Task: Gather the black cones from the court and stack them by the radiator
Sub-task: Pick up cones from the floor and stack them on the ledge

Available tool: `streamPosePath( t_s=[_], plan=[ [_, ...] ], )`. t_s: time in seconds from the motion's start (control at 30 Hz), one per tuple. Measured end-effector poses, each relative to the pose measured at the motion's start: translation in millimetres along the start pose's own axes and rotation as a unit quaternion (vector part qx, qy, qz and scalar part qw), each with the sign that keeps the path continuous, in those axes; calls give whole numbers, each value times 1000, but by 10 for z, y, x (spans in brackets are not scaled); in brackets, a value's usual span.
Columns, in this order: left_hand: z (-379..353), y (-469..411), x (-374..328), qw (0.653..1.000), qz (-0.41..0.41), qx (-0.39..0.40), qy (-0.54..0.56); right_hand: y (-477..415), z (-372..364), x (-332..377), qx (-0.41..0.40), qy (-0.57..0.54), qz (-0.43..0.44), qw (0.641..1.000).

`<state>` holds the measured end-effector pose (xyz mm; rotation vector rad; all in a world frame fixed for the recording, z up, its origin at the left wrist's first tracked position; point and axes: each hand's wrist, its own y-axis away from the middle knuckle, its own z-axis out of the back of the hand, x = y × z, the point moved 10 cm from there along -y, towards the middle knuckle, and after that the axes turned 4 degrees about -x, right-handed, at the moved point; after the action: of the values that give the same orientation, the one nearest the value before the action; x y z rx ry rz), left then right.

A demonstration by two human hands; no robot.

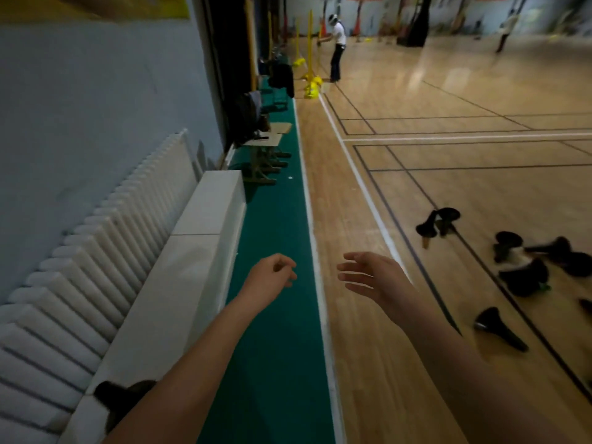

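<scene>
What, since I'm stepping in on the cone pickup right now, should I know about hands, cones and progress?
Left hand: loosely curled, empty. Right hand: open, empty.
Black cones: several lie tipped and scattered on the court, to the right.
Radiator: along the left wall; a dark shape beside it, partly hidden, may be cones already stacked.
Left: gather and stack the scattered ones.

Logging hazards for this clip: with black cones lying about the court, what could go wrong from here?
The black cones lie tipped and scattered on the wooden court floor; stepping among them could mean a trip or a kicked cone. The left hand and right hand hold nothing, and one cone is cut by the right frame edge, so a stray may be missed before stacking by the white ribbed radiator.
</scene>
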<state>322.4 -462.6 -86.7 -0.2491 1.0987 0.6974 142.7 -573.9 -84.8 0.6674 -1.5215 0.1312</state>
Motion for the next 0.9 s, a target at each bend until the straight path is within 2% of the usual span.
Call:
streamPosePath(
  t_s=[0.3,0.5,0.67,0.9],
  plan=[
    [-2048,144,-693,991,-36,128,-16,365,2220,-46,-129,-15,0,992],
    [-3268,252,-1156,972,-68,221,-25,762,3512,-238,-262,-59,-15,963],
    [-4034,268,-1475,952,-97,285,-46,1042,4192,-348,-343,-107,-35,932],
    [-4851,41,-1788,932,-120,338,-60,1000,4810,-379,-393,-128,-51,909]
  ],
)
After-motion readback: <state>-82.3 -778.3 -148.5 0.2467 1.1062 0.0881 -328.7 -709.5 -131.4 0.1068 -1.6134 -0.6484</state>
